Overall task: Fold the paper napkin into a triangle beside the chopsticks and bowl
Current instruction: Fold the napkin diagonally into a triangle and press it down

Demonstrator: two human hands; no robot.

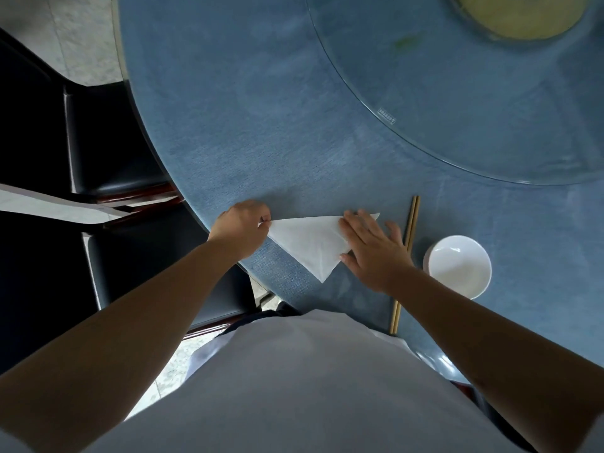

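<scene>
A white paper napkin lies folded as a triangle on the blue tablecloth, near the table's front edge. My left hand pinches its left corner between fingertips. My right hand lies flat, fingers spread, pressing down the napkin's right side. Just right of that hand runs a pair of wooden chopsticks, partly hidden under my wrist. A white bowl stands further right, empty and upright.
A large round glass turntable covers the table's far right, with a yellowish dish on it. Dark chairs stand at the left beside the table edge. My white shirt fills the bottom of the view.
</scene>
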